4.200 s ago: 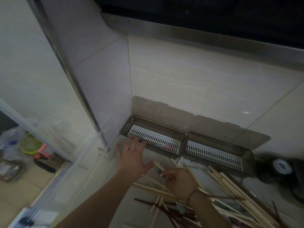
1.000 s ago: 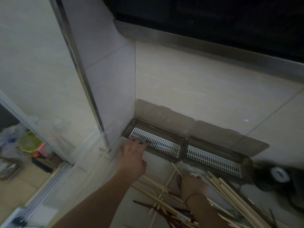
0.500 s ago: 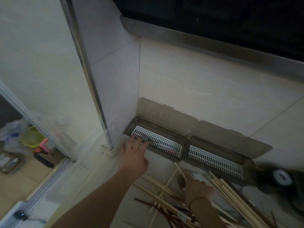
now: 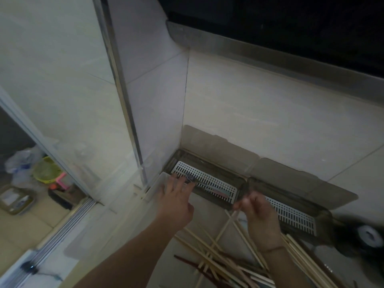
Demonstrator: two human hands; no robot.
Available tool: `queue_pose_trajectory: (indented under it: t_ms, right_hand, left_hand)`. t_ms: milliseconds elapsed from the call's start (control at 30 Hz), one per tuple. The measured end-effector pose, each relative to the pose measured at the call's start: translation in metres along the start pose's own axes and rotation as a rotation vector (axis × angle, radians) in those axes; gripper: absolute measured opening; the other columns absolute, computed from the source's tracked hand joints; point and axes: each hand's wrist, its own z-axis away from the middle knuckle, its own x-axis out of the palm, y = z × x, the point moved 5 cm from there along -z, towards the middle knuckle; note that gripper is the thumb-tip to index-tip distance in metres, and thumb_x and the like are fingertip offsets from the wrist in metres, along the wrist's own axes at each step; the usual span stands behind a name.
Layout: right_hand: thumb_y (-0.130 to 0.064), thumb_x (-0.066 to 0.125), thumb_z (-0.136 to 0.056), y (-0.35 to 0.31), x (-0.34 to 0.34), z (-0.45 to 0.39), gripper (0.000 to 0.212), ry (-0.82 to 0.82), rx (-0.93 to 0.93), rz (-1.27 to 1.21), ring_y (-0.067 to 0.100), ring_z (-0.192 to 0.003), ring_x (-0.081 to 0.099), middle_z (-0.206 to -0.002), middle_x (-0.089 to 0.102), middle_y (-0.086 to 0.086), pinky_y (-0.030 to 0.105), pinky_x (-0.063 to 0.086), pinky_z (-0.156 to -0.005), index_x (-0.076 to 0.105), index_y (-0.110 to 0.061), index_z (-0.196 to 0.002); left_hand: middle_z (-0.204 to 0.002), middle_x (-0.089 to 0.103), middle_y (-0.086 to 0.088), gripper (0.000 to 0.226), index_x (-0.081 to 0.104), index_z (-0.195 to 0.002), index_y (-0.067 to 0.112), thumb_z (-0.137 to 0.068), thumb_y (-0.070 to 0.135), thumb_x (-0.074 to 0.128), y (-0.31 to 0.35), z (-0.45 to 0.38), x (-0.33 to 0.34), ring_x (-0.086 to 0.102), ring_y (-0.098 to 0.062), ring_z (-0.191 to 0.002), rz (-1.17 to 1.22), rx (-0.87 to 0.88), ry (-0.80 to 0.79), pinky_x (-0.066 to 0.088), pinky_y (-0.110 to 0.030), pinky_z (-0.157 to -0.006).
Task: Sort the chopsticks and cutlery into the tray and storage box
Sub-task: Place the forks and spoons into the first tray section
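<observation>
Two brownish storage boxes lie against the wall with their lids open, each with a white slotted insert. The left box (image 4: 209,183) holds a dark metal utensil (image 4: 190,179) and a pink-handled piece (image 4: 221,192). The right box (image 4: 291,215) shows nothing on its insert. My left hand (image 4: 176,196) rests with straight fingers on the far rim of a clear tray (image 4: 159,182), fingertips at the left box. My right hand (image 4: 257,213) hovers where the two boxes meet, fingers curled round a dark, blurred fork (image 4: 239,197). Pale wooden chopsticks (image 4: 218,260) lie in a heap on the counter below.
A few dark red chopsticks (image 4: 187,261) are mixed into the heap. A black round object with a white centre (image 4: 369,235) stands at the far right. A metal post (image 4: 124,100) and a glass panel bound the left side. Beyond it, a yellow bowl (image 4: 45,169) sits on the floor.
My right hand has lifted off the chopstick heap with the fork and moved up to the boxes. My left hand has stayed on the tray rim.
</observation>
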Motion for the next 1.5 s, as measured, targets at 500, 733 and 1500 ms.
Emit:
queue_pose_trajectory:
  t_ms: [500, 733, 1500]
  right_hand:
    - [0.008, 0.052, -0.087, 0.066, 0.104, -0.122, 0.033, -0.485, 0.2, 0.677, 0.018, -0.094, 0.062, -0.099, 0.068, 0.006, 0.018, 0.045, -0.077, 0.072, -0.017, -0.1]
    - [-0.003, 0.056, -0.087, 0.074, 0.089, -0.115, 0.025, -0.488, 0.231, 0.721, 0.022, -0.103, 0.063, -0.105, 0.069, 0.008, 0.019, 0.045, -0.084, 0.072, -0.012, -0.103]
    - [-0.033, 0.06, -0.084, 0.094, -0.095, 0.1, 0.008, -0.486, 0.086, 0.946, 0.003, -0.08, 0.056, -0.084, 0.056, -0.021, 0.027, 0.05, -0.069, 0.067, -0.036, -0.086]
  left_hand:
    - [-0.136, 0.051, 0.001, 0.077, 0.046, -0.132, 0.035, -0.057, 0.038, 0.065, -0.001, 0.001, 0.0, 0.041, -0.031, -0.134, 0.005, 0.024, 0.132, 0.041, -0.054, -0.098]
    - [-0.136, 0.051, 0.001, 0.074, 0.047, -0.13, 0.034, -0.058, 0.035, 0.066, 0.0, -0.001, 0.003, 0.037, -0.03, -0.135, -0.001, 0.021, 0.141, 0.04, -0.055, -0.098]
    - [-0.151, 0.031, 0.0, 0.069, 0.037, -0.143, 0.033, -0.078, 0.027, 0.061, 0.003, 0.0, 0.0, 0.012, -0.027, -0.145, 0.04, 0.013, 0.064, 0.025, -0.046, -0.111]
